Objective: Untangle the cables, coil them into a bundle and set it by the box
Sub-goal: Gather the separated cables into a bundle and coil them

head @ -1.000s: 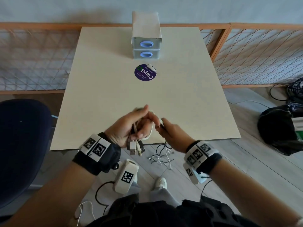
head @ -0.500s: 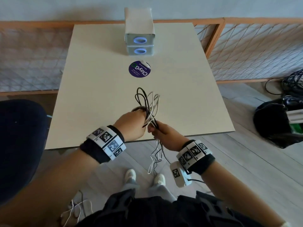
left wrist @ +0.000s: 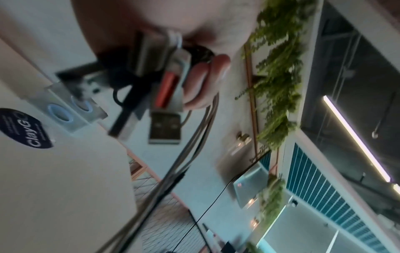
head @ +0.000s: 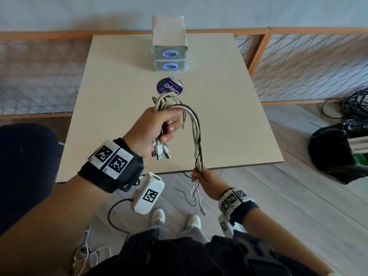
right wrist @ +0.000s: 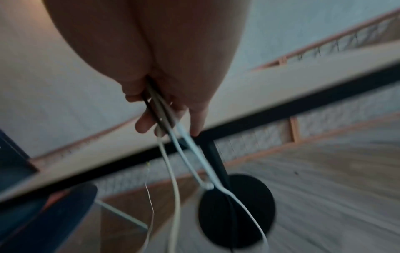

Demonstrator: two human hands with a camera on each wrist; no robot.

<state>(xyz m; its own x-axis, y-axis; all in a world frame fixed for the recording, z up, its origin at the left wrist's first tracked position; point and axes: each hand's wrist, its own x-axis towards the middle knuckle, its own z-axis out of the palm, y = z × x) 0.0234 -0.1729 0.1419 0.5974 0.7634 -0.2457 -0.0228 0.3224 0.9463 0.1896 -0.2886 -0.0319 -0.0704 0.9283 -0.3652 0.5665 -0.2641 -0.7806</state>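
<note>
Left hand: the left hand is raised above the table, fingers curled tight round the gathered cables, fist at about 9 o'clock from the hanging strands.
USB plugs: the USB plugs stick out below that fist toward 6 o'clock; the left wrist view shows one plug close up, with fingertips wrapped beside it.
Loops: several pale and dark loops arch out of the fist toward 12 o'clock, then fall to the right hand.
Right hand: the right hand sits at 5 o'clock from the left, just off the near table edge, pinching the strands between thumb and fingers; loose tails dangle toward the floor.
Box: the box stands at the table's far edge, 12 o'clock, well apart from the cables; a round sticker lies just in front of it.
Handling: likely light, limp and springy, so loops would slip open if the fist relaxed. The stiff plug ends look the surest hold; the slack is best guided in a loose pinch.
Progress: coiling appears under way, bundle not yet set down.
</note>
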